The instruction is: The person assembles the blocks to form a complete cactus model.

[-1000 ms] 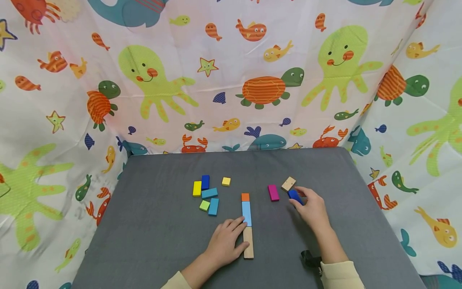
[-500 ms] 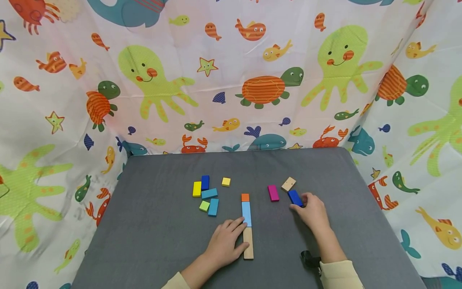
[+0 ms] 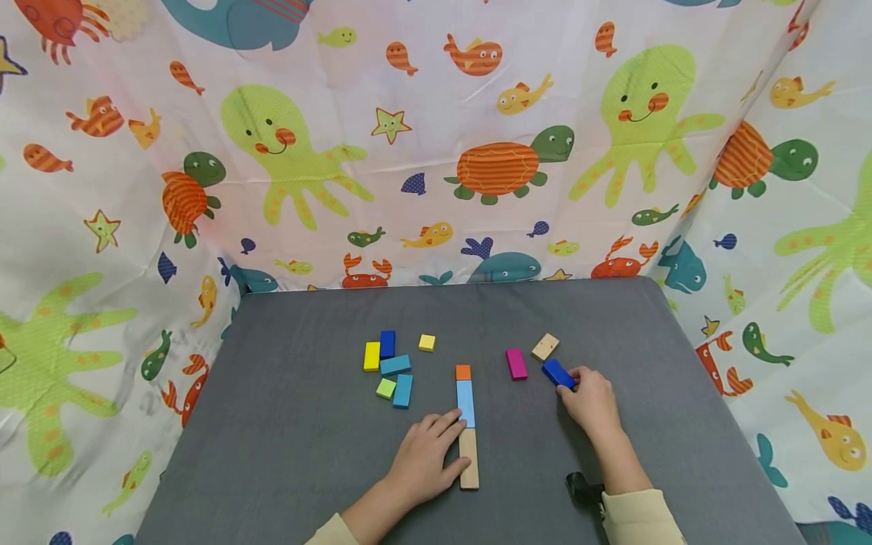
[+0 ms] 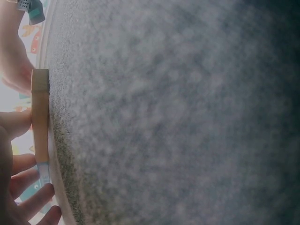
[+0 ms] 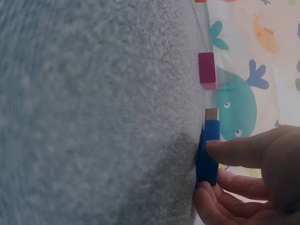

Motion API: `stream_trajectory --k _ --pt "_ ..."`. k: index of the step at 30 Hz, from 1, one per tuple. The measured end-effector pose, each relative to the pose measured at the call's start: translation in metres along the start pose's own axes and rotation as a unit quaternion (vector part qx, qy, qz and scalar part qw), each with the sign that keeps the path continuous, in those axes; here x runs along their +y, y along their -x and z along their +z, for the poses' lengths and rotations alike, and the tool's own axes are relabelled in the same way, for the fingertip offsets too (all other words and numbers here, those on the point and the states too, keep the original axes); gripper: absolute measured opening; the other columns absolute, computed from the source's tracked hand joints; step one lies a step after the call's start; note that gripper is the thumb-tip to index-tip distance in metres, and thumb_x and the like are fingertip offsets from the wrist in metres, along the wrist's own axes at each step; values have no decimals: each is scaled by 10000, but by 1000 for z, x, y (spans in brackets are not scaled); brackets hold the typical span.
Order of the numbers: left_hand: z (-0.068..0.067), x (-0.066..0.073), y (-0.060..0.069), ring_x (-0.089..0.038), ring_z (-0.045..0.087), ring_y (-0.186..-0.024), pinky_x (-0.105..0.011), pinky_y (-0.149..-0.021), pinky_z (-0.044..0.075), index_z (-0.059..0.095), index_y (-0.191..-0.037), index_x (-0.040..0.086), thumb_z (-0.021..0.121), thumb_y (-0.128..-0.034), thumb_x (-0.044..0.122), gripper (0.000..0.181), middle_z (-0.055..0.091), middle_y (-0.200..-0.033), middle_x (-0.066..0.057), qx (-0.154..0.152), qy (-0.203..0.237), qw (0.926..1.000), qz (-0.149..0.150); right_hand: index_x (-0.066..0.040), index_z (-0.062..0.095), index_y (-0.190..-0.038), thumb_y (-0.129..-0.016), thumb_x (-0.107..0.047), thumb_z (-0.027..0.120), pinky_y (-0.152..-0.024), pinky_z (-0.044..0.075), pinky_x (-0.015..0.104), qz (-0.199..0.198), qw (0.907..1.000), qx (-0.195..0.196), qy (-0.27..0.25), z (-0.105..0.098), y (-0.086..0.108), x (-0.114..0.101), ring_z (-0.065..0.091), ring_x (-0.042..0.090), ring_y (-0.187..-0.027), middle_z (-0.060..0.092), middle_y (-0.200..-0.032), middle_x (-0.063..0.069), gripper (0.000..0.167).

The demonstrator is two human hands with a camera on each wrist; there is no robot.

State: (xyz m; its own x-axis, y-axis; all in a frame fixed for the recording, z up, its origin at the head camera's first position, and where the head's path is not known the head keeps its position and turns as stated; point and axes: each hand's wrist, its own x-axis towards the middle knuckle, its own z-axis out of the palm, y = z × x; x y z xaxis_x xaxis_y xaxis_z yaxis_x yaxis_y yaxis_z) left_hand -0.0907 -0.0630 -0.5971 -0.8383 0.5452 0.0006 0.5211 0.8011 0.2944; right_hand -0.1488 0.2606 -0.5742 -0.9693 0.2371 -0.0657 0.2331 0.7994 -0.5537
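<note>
In the head view, a row of blocks runs away from me: a plain wooden block (image 3: 468, 459), a light blue block (image 3: 465, 401) and a small orange block (image 3: 463, 372). My left hand (image 3: 424, 456) rests along the row's left side, fingers spread, thumb on the wooden block and fingertips by the light blue one. At the right, my right hand (image 3: 591, 401) pinches the near end of a dark blue block (image 3: 558, 374). The right wrist view shows the thumb on one side of this blue block (image 5: 210, 133) and fingers at its lower end.
Beyond the dark blue block lie another wooden block (image 3: 545, 347) and a magenta block (image 3: 516, 364). Left of the row is a cluster with a yellow block (image 3: 371, 356), a teal block (image 3: 403, 391) and several others. A printed curtain (image 3: 422, 91) surrounds the grey table (image 3: 286, 439).
The right hand's fingers have slid to the dark blue block's near end, and the block has turned slightly. My left hand and the row stay put.
</note>
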Motion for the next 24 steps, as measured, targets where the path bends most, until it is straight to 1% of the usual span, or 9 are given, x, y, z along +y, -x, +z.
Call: stream_trajectory --k 4,10,14,18,24 --pt "0 0 0 -181 494 -1297 -471 -989 474 507 -1495 254 596 -962 566 625 435 -1575 70 -27 -4 10000 -2 91 642 -1189 -903 -132 732 -806 505 522 -66 10000 -16 -71 -3 1 -2 627 359 -911 650 -1030 266 374" --pt "-1 0 1 -180 494 -1296 -467 -997 471 502 -1500 249 592 -966 564 626 432 -1577 67 -39 17 10000 9 45 644 -1242 -935 -139 718 -847 519 522 -338 9992 -78 -195 -7 2 -6 628 346 -960 643 -1086 239 366" --pt "-2 0 1 -183 492 -1299 -469 -1003 466 502 -1500 245 592 -967 560 625 434 -1576 63 -45 44 10000 -1 17 665 -1225 -934 -138 724 -850 533 507 -632 9976 -36 -284 -7 1 -9 633 331 -962 642 -1095 220 335" --pt "-2 1 1 -184 488 -1305 -472 -1008 463 498 -1503 246 591 -968 558 626 430 -1579 64 -90 55 9999 -12 17 675 -1212 -922 -108 731 -854 538 512 -966 9948 -8 -311 -8 4 -13 649 341 -978 645 -1128 231 320" --pt "0 0 2 -185 488 -1306 -475 -1004 467 495 -1504 247 588 -969 562 629 424 -1582 68 -59 27 10000 10 -12 667 -1243 -916 -78 735 -884 548 517 -1527 9874 -268 -328 -10 9 -24 655 330 -1019 645 -1193 208 341"
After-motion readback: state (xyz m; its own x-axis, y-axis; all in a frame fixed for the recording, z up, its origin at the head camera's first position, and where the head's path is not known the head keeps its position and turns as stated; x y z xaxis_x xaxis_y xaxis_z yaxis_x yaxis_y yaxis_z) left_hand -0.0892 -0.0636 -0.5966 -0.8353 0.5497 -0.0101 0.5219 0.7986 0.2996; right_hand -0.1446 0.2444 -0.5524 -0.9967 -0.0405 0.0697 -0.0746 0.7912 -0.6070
